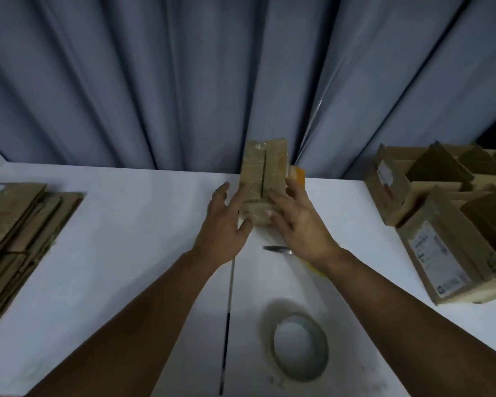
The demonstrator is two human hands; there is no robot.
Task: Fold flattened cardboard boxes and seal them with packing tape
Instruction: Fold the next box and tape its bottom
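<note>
**Operator:** Surroundings, left to right?

**Observer:** Far left, a stack of flattened boxes point(20, 233) lay on the white table point(126, 224). They were brown with stepped edges and blurred. Behind the table's far edge hung a grey curtain point(184, 81) in deep vertical folds. A dark seam point(229, 296) ran down the tabletop toward you, close by your left forearm. Right of it, nearest you, the tape roll point(298, 345) lay flat, a pale ring with a hollow centre. A thin metal blade point(277, 249) lay just beside your right wrist, which hid its other end. A sliver of yellow showed there; I could not tell what it was. Far right stood a cluster of folded boxes point(441, 213), tops open, flaps up, printed labels on their sides.

**Operator:** The box and the hands?

**Observer:** The upright box point(265, 173) stood at the table's far edge, mid-frame, between your hands. Your left hand point(225, 222) lay against its left side, fingers straight, thumb at the lower corner. Your right hand point(295, 222) pressed its right side and front, fingers straight and splayed, curled round nothing. An orange piece point(297, 174) showed just behind the box's right edge, partly hidden by your fingers.

**Operator:** Surface?

**Observer:** Matte brown cardboard, tall and rectangular. A dark slit ran down the middle where two flaps met, and there was a glossy tape sheen near the top.
</note>
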